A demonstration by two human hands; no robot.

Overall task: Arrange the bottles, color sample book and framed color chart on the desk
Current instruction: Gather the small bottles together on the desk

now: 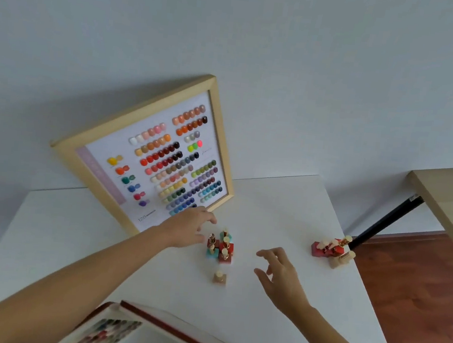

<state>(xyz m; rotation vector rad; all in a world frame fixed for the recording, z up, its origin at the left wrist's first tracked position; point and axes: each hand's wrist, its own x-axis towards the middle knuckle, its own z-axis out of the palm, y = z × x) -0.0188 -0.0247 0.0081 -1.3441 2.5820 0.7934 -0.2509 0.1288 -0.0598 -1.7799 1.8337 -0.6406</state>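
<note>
Two hands out over the white desk [286, 205], both holding nothing. Left hand [188, 230] with fingers loosely spread, hovering just left of the middle cluster of bottles [220, 244], close but not clearly touching. Right hand [278, 274] with fingers loosely curled and apart, off to the right of that same cluster. One lone beige bottle [219, 277] standing upright just in front of the cluster, between the hands. Second bunch of bottles [333, 249], mostly red with a pale one, way over near the right edge of the desk, a couple looking tipped. Framed color chart [148, 157] at the back of the desk, leaning against the wall, rows of colored dots facing out. Color sample book [146, 333] lying open at the near edge, swatch page on the left side, dark red cover edge showing. Wooden table [451, 200] off to the right, brown floor under it.
</note>
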